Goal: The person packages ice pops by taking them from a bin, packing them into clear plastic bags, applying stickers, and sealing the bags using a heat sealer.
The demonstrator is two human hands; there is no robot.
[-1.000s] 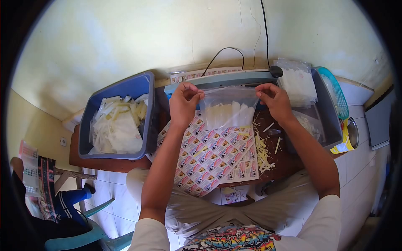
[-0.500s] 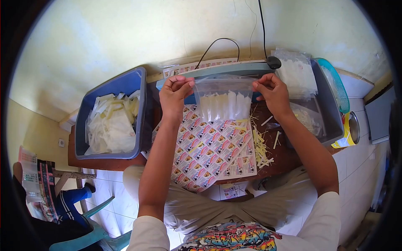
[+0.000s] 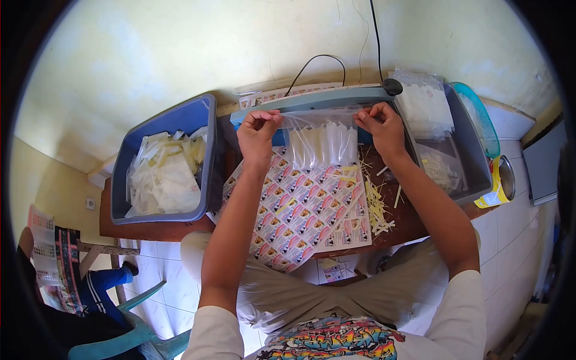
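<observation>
A clear plastic bag (image 3: 321, 144) with a row of several whitish sticks or tubes inside is stretched between my hands. My left hand (image 3: 259, 135) pinches its upper left corner, and my right hand (image 3: 381, 126) pinches the upper right corner. The bag's top edge lies at the grey-blue bar of a long bench device, probably a bag sealer (image 3: 312, 102), with a black knob at its right end. Beneath the bag's lower part are sheets printed with repeated labels (image 3: 294, 210).
At left a blue-grey tub (image 3: 207, 180) holds filled bags. Another grey tub (image 3: 477, 147) stands at right beside stacked bags (image 3: 423, 105), a teal basket (image 3: 480, 120) and a yellow tin (image 3: 501, 183). Yellowish strips (image 3: 377, 210) litter the table. A seated person's leg (image 3: 102, 291) shows lower left.
Both hands have brought the bag slightly down and closer to the device's bar, and the bag's top is pulled flatter. My grip on both corners stays.
</observation>
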